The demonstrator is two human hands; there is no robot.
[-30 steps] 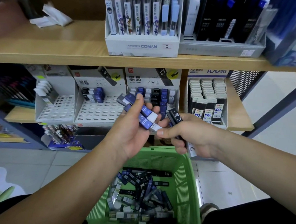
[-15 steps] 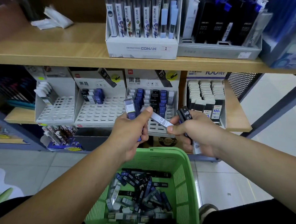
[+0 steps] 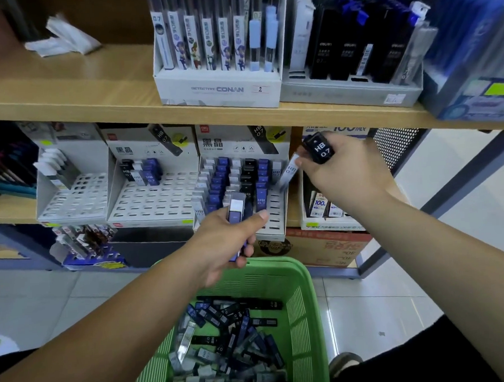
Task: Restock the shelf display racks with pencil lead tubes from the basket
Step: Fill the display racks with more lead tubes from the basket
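A green basket [image 3: 305, 313] at the bottom centre holds several loose pencil lead tubes [image 3: 223, 335], blue, black and clear. My left hand [image 3: 227, 244] grips a small bunch of blue and clear tubes [image 3: 236, 207] just in front of the middle white display rack [image 3: 277, 215]. My right hand [image 3: 340, 174] is raised at that rack's right edge. It pinches a clear tube [image 3: 289, 171] by its top, tilted down toward the rack's right column, and also holds a black HB 0.7 tube [image 3: 318, 149] in its fingers.
A second white rack [image 3: 155, 201] to the left holds a few tubes at its back; a third rack [image 3: 70, 200] stands further left. The wooden upper shelf [image 3: 65, 98] carries pen and lead boxes. A cardboard box [image 3: 329, 245] sits behind the basket.
My right hand has pulled the clear tube out of my left hand's bunch and carried it up and right to the rack's right side. My left hand has stayed near the rack front.
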